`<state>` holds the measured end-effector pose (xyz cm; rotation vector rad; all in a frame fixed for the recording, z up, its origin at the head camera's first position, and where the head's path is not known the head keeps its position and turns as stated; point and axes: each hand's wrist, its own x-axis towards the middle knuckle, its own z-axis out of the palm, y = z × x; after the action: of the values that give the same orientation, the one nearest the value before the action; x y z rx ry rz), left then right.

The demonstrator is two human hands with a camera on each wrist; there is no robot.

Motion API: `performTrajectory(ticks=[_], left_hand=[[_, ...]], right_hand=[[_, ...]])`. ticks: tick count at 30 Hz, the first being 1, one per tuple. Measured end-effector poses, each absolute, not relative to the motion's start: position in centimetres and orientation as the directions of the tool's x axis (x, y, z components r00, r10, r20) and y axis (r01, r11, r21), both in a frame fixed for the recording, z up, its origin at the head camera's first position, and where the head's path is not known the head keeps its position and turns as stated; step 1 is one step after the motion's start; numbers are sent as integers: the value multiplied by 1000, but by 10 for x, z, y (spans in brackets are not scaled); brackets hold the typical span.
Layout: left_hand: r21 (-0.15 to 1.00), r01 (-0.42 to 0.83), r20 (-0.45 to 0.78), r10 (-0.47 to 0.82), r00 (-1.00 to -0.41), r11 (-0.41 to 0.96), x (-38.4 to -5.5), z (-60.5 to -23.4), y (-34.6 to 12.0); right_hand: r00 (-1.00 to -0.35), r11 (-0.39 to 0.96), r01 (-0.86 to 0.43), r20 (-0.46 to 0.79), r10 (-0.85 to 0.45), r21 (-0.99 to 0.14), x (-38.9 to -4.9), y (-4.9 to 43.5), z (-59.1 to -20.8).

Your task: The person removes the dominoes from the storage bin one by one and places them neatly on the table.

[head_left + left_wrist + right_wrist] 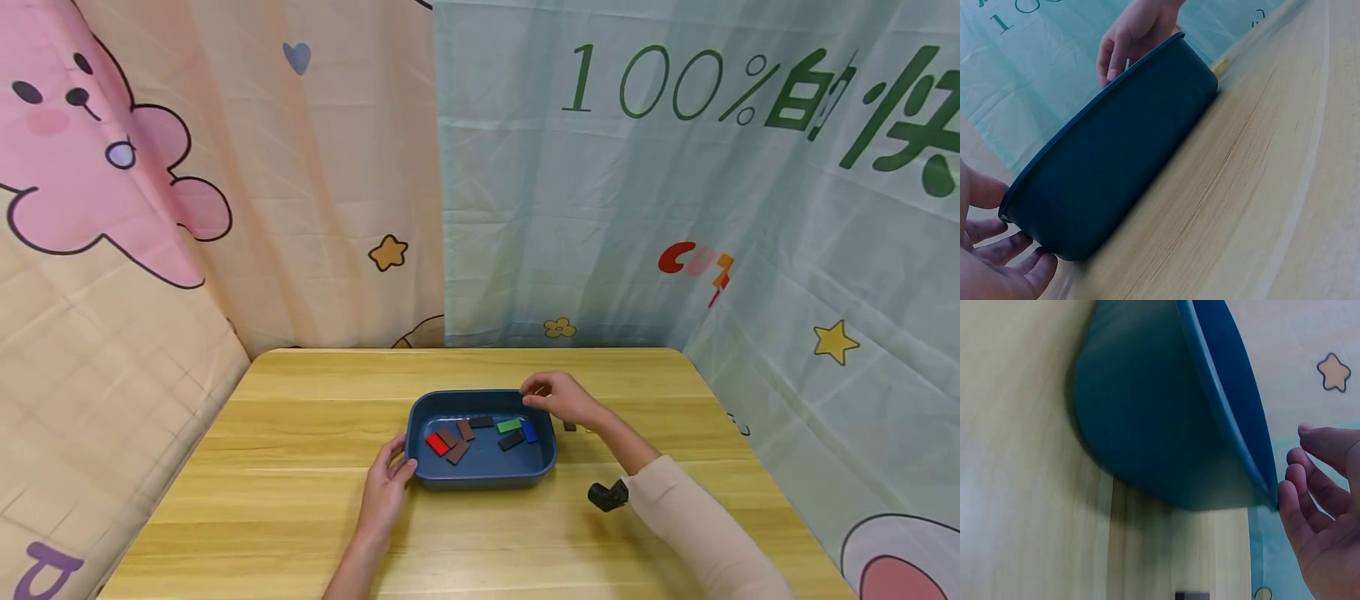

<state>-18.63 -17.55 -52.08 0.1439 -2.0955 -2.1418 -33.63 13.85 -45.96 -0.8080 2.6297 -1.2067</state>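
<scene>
Cream sleeve (pixel 697 521) led to the right hand (pixel 562 398), fingers released by the rounded back right corner of the smooth tub (pixel 483 483); the left hand (pixel 386 479) gripped its left end. Flat oblong blocks (pixel 458 452) lay inside, midway between the wood-grain table's (pixel 292 433) side edges, bare room leftward.

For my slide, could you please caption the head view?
Left hand touching a blue rectangular plastic tub of flat multicoloured blocks, right hand at its far right corner.
</scene>
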Motion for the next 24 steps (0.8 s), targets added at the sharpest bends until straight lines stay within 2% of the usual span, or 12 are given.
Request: performTrajectory(ticks=[13, 24], left_hand=[[998, 50, 45, -179, -983, -25, -187, -522, -174], [999, 42, 37, -173, -984, -25, -187, -522, -175]], right_hand=[[-700, 496, -549, 45, -713, -672, -344, 103, -466], [-608, 576, -641, -122, -785, -508, -345, 86, -473]])
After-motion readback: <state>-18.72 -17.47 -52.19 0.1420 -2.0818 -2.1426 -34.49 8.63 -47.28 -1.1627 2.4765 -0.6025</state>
